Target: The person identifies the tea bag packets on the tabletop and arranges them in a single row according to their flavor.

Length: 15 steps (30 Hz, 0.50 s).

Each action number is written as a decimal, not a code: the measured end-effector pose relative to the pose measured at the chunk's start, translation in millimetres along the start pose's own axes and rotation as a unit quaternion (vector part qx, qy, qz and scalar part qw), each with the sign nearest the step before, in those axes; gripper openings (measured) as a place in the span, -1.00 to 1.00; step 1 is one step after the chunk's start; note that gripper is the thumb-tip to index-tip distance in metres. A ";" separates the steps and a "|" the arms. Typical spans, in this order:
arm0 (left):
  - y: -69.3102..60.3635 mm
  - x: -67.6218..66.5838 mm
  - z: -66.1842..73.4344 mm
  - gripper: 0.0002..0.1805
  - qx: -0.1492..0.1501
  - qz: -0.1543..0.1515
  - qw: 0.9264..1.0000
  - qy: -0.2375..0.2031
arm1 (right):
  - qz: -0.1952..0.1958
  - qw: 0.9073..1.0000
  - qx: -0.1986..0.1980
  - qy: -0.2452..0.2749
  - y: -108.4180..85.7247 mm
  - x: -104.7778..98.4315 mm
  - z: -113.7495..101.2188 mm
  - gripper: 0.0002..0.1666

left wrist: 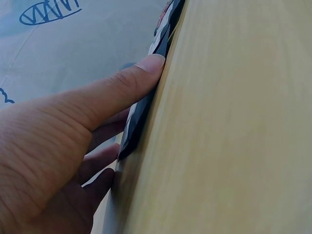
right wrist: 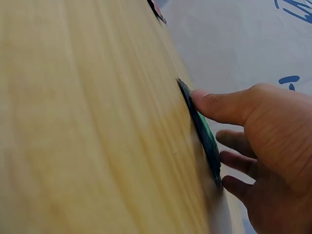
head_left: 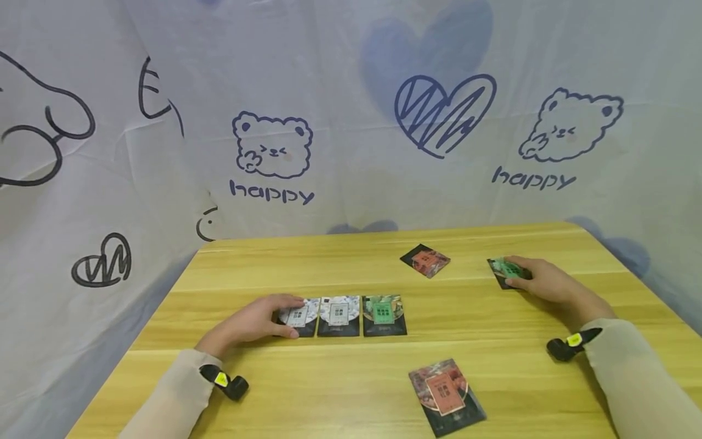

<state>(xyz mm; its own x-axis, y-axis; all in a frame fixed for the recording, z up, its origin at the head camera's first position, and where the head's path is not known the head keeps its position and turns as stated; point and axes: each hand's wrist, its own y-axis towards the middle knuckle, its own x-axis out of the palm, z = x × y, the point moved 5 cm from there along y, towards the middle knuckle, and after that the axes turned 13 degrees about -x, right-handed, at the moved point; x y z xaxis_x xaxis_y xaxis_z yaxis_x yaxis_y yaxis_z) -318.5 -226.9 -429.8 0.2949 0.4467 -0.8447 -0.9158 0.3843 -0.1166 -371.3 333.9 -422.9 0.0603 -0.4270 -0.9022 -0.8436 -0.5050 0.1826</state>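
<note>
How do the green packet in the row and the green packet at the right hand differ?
The row green packet is uncovered; the outer green packet is partly hidden by the right hand.
The row green packet lies beside a white packet; the outer green packet lies apart from the other packets.
Both show green on top with dark areas.

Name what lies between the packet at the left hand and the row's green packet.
A second white packet, as the head view shows.
</note>
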 end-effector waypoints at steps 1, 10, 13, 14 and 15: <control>0.2 0.1 0.0 -0.20 0.001 0.000 1.000 0.001 | -0.001 1.000 -0.002 -0.005 -0.2 0.4 0.0 -0.19; 1.3 1.3 -1.6 -0.20 -0.004 0.000 1.000 0.002 | 0.006 1.000 -0.005 -0.026 0.0 1.3 3.6 -0.19; 1.0 1.2 -1.2 -0.21 -0.006 0.001 1.000 0.000 | 0.005 1.000 0.005 -0.024 -0.6 2.2 3.6 -0.12; 0.9 1.2 -1.0 -0.21 -0.006 0.000 1.000 0.001 | 0.003 1.000 0.009 -0.019 -1.1 2.6 3.5 -0.10; 0.8 1.2 -0.7 -0.21 -0.006 0.000 1.000 0.002 | 0.002 1.000 0.012 -0.014 -1.7 2.9 2.9 -0.08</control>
<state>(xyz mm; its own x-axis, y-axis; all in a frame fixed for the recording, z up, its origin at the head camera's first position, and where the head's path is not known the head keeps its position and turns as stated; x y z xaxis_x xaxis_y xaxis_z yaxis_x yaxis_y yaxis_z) -319.1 -226.7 -431.3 0.2938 0.4439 -0.8465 -0.9191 0.3745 -0.1226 -371.2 335.7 -427.0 0.0423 -0.4078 -0.9121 -0.8562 -0.4853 0.1773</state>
